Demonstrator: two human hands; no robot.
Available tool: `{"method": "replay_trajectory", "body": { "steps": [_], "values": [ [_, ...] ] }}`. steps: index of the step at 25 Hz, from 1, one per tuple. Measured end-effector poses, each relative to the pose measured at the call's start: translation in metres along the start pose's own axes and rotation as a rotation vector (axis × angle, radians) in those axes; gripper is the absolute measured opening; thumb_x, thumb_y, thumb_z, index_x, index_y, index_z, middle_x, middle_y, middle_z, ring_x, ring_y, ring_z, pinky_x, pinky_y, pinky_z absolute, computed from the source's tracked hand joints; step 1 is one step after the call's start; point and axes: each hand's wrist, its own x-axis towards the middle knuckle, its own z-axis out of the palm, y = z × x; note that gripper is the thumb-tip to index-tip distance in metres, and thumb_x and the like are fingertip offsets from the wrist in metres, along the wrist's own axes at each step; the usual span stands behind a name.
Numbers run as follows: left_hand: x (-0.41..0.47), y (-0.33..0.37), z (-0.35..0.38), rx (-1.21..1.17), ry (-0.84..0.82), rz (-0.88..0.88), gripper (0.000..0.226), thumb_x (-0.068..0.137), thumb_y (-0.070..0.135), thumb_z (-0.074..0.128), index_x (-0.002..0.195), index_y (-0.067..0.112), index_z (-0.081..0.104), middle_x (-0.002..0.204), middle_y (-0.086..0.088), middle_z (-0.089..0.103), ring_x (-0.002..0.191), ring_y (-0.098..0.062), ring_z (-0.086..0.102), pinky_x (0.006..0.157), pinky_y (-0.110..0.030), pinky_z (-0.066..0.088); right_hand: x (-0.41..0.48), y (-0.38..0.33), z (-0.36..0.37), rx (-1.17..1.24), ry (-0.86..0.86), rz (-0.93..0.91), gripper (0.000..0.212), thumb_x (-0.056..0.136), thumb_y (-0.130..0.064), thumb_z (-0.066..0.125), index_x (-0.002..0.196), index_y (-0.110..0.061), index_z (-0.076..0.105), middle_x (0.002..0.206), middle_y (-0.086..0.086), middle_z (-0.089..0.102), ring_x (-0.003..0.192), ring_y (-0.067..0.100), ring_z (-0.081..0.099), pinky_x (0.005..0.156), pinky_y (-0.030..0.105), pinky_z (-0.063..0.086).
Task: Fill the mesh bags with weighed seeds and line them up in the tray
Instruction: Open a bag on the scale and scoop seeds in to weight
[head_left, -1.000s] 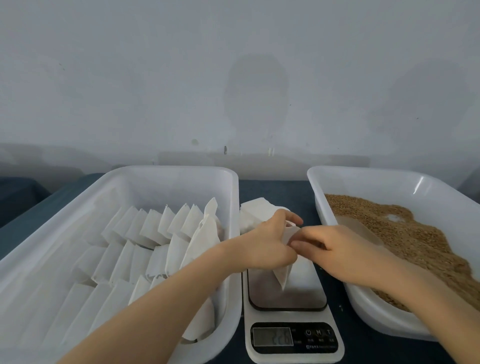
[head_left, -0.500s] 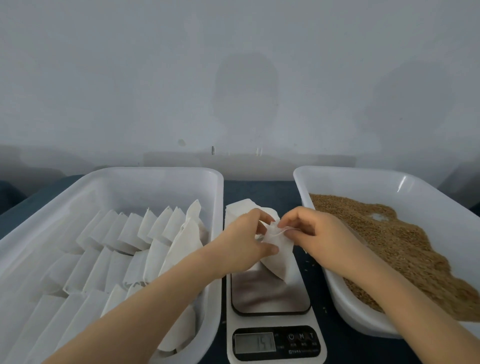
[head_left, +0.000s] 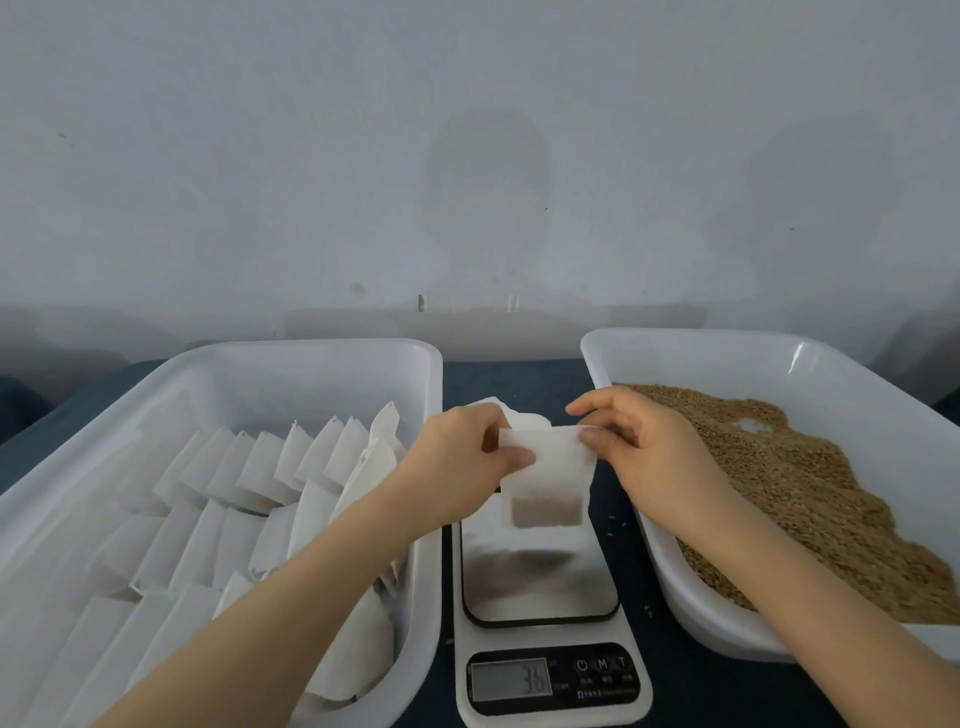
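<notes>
A white mesh bag (head_left: 549, 475) with brown seeds in its bottom hangs above the plate of the digital scale (head_left: 540, 582). My left hand (head_left: 465, 457) pinches its top left corner and my right hand (head_left: 636, 441) pinches its top right corner, so the top edge is stretched flat between them. The left tray (head_left: 322, 358) holds several rows of white filled bags (head_left: 249, 499). Loose brown seeds (head_left: 800, 488) lie heaped in the right tray (head_left: 701, 353). A small stack of white bags (head_left: 511, 410) shows behind my left hand.
The scale's display (head_left: 511, 679) shows digits and sits near the front edge. Both trays stand on a dark blue table (head_left: 509, 379) against a pale wall. A few stray seeds lie on the table between scale and right tray.
The bag has been lifted off the scale plate and pulled out flat between both hands. My hands moved apart, and the scale reading changed.
</notes>
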Motion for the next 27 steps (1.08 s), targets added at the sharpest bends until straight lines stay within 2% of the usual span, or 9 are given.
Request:
{"method": "replay_trajectory", "body": {
  "steps": [2,4,5,8,13,19,21,24,27],
  "values": [
    [0.0,0.0,0.0,-0.044,0.005,-0.012,0.027,0.091,0.027,0.062,0.072,0.021,0.045,0.075,0.003,0.058,0.067,-0.007,0.059,0.06,-0.012,0.048,0.0,-0.002,-0.001,0.001,0.021,0.0,0.026,0.09,-0.011,0.061,0.097,-0.037,0.062,0.084,-0.012,0.068,0.083,0.003,0.062,0.076,0.021,0.044],
    [0.0,0.0,0.001,-0.065,-0.025,-0.02,0.024,0.094,0.023,0.058,0.075,0.021,0.043,0.082,-0.001,0.06,0.079,-0.02,0.062,0.072,-0.029,0.055,-0.002,-0.005,-0.002,-0.022,-0.065,0.021,0.025,0.086,-0.022,0.068,0.103,-0.039,0.062,0.086,-0.015,0.066,0.079,-0.003,0.06,0.072,0.015,0.043],
    [0.0,0.0,0.001,-0.031,-0.031,-0.013,0.024,0.095,0.023,0.056,0.075,0.022,0.041,0.081,0.0,0.059,0.078,-0.019,0.06,0.069,-0.025,0.054,-0.003,-0.006,-0.002,-0.074,-0.123,0.039,0.025,0.082,-0.028,0.071,0.102,-0.039,0.062,0.082,-0.015,0.064,0.071,-0.006,0.057,0.064,0.008,0.04],
    [-0.002,0.0,-0.002,-0.002,-0.043,-0.008,0.024,0.095,0.024,0.055,0.077,0.027,0.041,0.079,0.001,0.062,0.069,-0.013,0.055,0.055,-0.011,0.043,-0.006,-0.009,-0.002,-0.205,-0.19,0.072,0.009,0.08,-0.034,0.072,0.082,-0.027,0.067,0.061,-0.008,0.056,0.049,-0.004,0.049,0.046,0.006,0.035],
    [-0.005,0.002,-0.003,0.005,-0.153,0.024,0.009,0.095,0.016,0.056,0.1,0.023,0.058,0.087,0.003,0.061,0.084,-0.019,0.063,0.08,-0.032,0.053,-0.006,-0.009,-0.002,-0.235,-0.177,0.092,0.007,0.084,-0.028,0.07,0.077,-0.027,0.068,0.06,-0.006,0.057,0.048,-0.008,0.048,0.048,0.005,0.035],
    [-0.006,0.002,-0.003,0.071,-0.238,0.025,0.016,0.096,0.013,0.054,0.107,0.02,0.062,0.094,-0.007,0.067,0.087,-0.025,0.066,0.081,-0.036,0.052,-0.007,-0.008,-0.002,-0.27,-0.197,0.093,0.005,0.085,-0.029,0.068,0.083,-0.025,0.07,0.071,-0.004,0.064,0.054,-0.014,0.049,0.053,0.002,0.035],
    [-0.006,0.0,-0.003,0.094,-0.247,0.039,0.016,0.095,0.013,0.055,0.107,0.021,0.062,0.092,-0.003,0.066,0.086,-0.022,0.065,0.079,-0.03,0.052,-0.008,-0.009,-0.002,-0.295,-0.22,0.098,0.007,0.086,-0.032,0.067,0.084,-0.026,0.07,0.069,-0.008,0.062,0.057,-0.018,0.049,0.055,0.0,0.034],
    [-0.006,-0.001,-0.003,0.123,-0.233,0.07,0.016,0.092,0.017,0.06,0.106,0.024,0.062,0.079,0.013,0.057,0.072,-0.005,0.056,0.062,-0.007,0.043,-0.009,-0.012,-0.003,-0.298,-0.238,0.096,0.004,0.086,-0.034,0.066,0.082,-0.035,0.066,0.069,-0.013,0.061,0.059,-0.021,0.048,0.054,-0.002,0.033],
    [-0.006,-0.002,-0.004,0.124,-0.22,0.086,0.017,0.09,0.021,0.063,0.107,0.024,0.062,0.078,0.017,0.053,0.069,-0.001,0.052,0.061,-0.002,0.039,-0.009,-0.013,-0.004,-0.298,-0.238,0.089,0.015,0.087,-0.036,0.065,0.078,-0.045,0.058,0.072,-0.012,0.063,0.057,-0.018,0.05,0.051,-0.001,0.034]
  ]
}}
